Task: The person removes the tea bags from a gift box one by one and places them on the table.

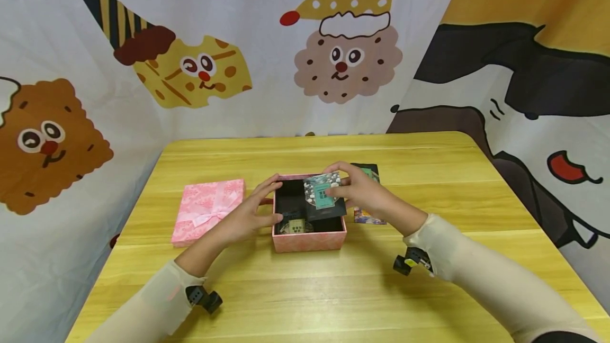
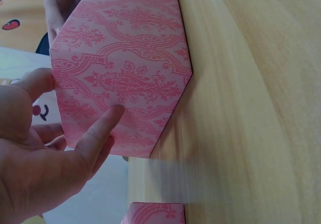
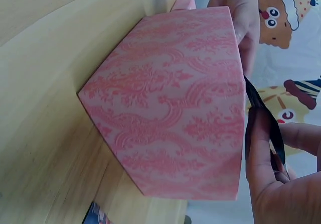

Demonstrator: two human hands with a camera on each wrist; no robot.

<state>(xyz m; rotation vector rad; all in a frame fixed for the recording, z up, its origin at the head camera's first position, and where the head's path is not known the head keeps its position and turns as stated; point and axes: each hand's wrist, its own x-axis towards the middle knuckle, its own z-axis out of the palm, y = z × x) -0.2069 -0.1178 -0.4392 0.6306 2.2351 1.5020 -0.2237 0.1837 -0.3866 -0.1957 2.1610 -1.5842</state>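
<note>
A pink patterned gift box [image 1: 308,242], without its lid, stands mid-table with a dark interior. At its left side my left hand [image 1: 249,215] holds the wall, thumb over the rim; in the left wrist view a finger touches the outer wall [image 2: 145,73]. My right hand [image 1: 355,187] pinches a flat black packet [image 1: 329,209] with a teal label and pale floral print, tilted above the box's right half. In the right wrist view the packet [image 3: 258,96] shows as a thin dark edge. Inside the box lies another dark packet [image 1: 296,226] with a yellowish label.
Left of the box lies the pink lid [image 1: 200,200] with a ribbon bow. Right of it, partly behind my right hand, are a dark packet with a green label [image 1: 371,171] and a colourful purple-blue piece [image 1: 369,218]. A cartoon-printed cloth [image 1: 267,110] hangs behind the wooden table [image 1: 305,300].
</note>
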